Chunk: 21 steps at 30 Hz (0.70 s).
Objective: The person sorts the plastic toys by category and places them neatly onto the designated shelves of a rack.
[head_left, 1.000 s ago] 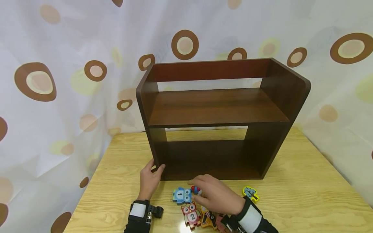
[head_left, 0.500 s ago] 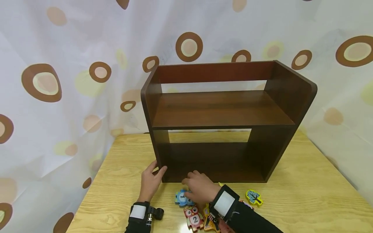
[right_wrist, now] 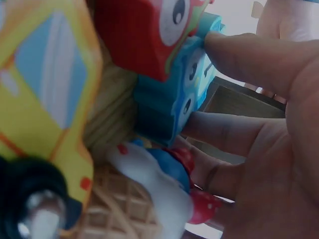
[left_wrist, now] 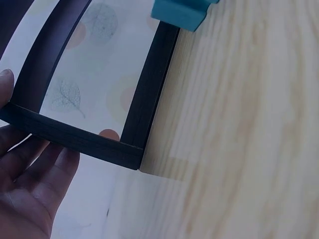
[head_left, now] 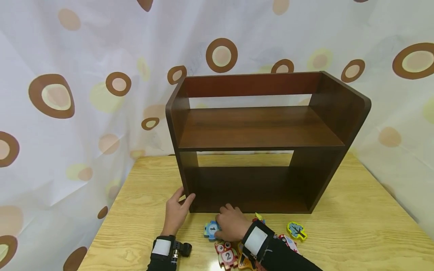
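My left hand [head_left: 174, 214] grips the lower front corner of a dark brown wooden shelf [head_left: 261, 130], its thumb inside the side panel and its fingers outside. In the left wrist view, that hand [left_wrist: 30, 194] shows at the panel's edge. My right hand [head_left: 232, 226] is in front of the shelf, pinching a blue owl block [head_left: 211, 230] marked 1. Seen from the right wrist, thumb and finger are on opposite ends of the owl's face. Below it lies a red owl block [head_left: 226, 256] marked 2. Beside the fingers is an ice-cream cone piece [right_wrist: 134, 194].
A giraffe piece [head_left: 245, 263] lies partly under the right sleeve. Right of the forearm are a white-and-pink piece [head_left: 288, 242] and a yellow-edged tree piece [head_left: 296, 230]. A yellow piece with a light-blue panel [right_wrist: 47, 64] is close to the right wrist camera. A spotted curtain [head_left: 84, 169] surrounds the table.
My right hand has moved left and down onto the blue owl block, uncovering pieces to its right. The left hand keeps its grip on the shelf. The head view has shifted slightly.
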### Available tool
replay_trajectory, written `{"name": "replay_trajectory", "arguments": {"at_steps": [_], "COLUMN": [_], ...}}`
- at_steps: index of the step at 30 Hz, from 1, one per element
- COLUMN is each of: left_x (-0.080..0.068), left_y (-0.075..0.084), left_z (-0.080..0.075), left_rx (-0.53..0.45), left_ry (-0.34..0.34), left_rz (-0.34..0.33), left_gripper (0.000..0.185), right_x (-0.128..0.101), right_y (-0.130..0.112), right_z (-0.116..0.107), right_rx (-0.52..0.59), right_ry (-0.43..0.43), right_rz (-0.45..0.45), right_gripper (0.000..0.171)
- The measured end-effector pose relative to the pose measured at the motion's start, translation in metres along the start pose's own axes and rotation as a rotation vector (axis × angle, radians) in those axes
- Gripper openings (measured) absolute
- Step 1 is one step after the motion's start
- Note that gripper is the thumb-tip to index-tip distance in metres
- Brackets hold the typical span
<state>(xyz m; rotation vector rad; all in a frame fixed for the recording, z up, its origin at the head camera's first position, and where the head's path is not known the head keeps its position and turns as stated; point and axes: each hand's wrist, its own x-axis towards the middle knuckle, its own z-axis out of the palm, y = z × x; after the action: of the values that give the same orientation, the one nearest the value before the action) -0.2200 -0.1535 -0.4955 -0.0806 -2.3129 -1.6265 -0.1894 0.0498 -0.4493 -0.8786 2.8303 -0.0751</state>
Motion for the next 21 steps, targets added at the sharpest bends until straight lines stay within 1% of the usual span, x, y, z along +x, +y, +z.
{"name": "replay_trajectory", "arguments": {"at_steps": [4, 6, 10, 13, 17, 21], "left_x": [0.0000, -0.0003, -0.0010, -0.0013, -0.0011, -0.0017], "left_y": [-0.0015, -0.0019, -0.0020, -0.0024, -0.0025, -0.0027], "left_z": [0.0024, 0.0030, 0.0029, 0.0024, 0.0020, 0.0018], "left_rx": [0.009, 0.010, 0.004, -0.002, -0.001, -0.003], "left_ry": [-0.005, -0.004, -0.003, -0.008, -0.009, -0.004], "left_rz": [0.015, 0.014, 0.009, 0.015, 0.018, 0.002], "left_gripper": [0.045, 0.045, 0.044, 0.045, 0.045, 0.045], "right_x": [0.0008, 0.0009, 0.0008, -0.0004, -0.0029, -0.0040], "right_y": [0.0012, 0.0016, 0.0017, 0.0011, 0.0008, 0.0007], "right_z": [0.0026, 0.0041, 0.0068, 0.0072, 0.0068, 0.0065], "right_rx": [0.014, 0.020, 0.079, 0.146, 0.206, 0.207], "right_ry": [-0.041, -0.044, -0.041, -0.036, -0.022, 0.000], "right_rz": [0.014, 0.018, 0.030, 0.030, -0.005, -0.067], "right_gripper": [0.041, 0.044, 0.046, 0.041, 0.035, 0.035]}}
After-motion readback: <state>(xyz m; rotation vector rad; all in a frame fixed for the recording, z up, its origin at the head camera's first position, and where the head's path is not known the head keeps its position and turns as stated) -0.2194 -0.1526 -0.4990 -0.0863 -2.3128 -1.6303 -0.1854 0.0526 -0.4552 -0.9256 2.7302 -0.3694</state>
